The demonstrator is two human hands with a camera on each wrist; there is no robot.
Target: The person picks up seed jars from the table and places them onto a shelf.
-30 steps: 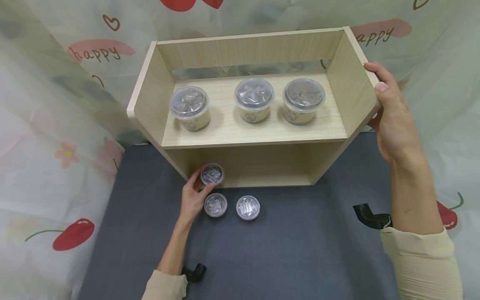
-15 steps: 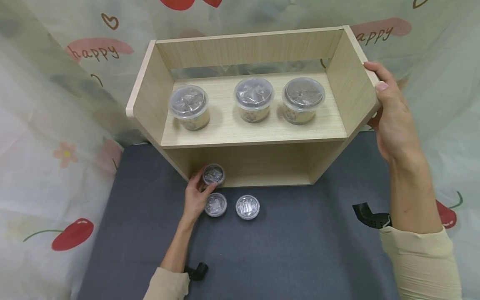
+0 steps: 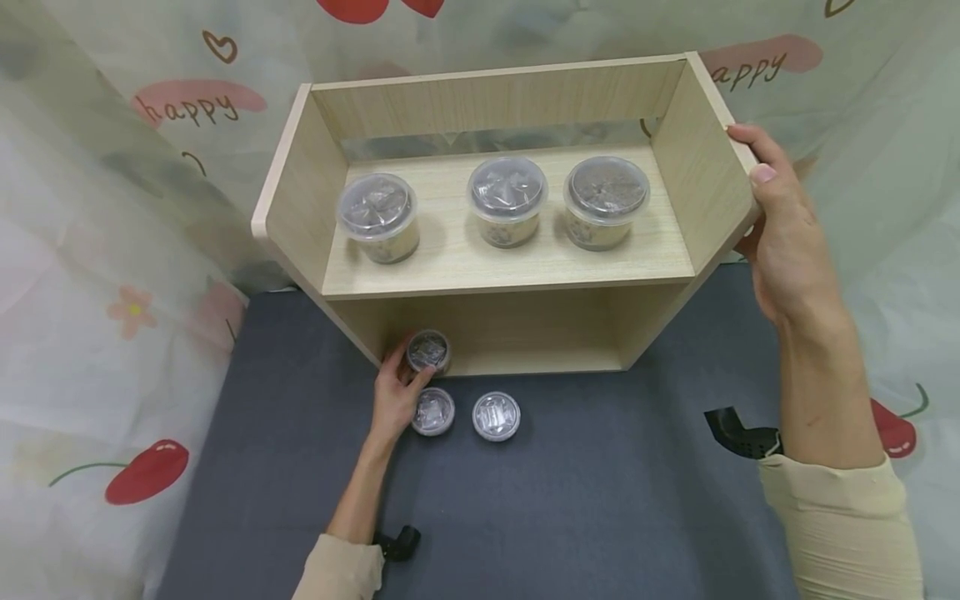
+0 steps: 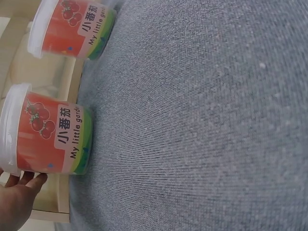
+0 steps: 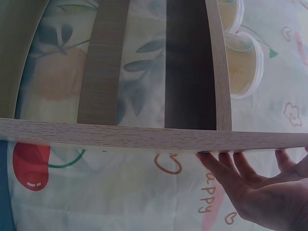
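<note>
My left hand holds a small cup with a clear lid between thumb and fingers, at the left front of the lower shelf. In the left wrist view, fingers show behind a nearer orange-labelled cup, which hides the held one. Two such cups, the left one and the right one, stand upright on the cloth before the shelf unit. My right hand grips the front edge of the unit's right side panel; its fingers lie along the panel's outer side.
Three larger lidded tubs, the left one, the middle one and the right one, stand on the upper shelf. Dark grey cloth covers the table. A printed curtain hangs behind and at the sides.
My left hand has shifted slightly to the right with the held cup. The right hand keeps its grip on the panel, and the other cups and tubs stay in place.
</note>
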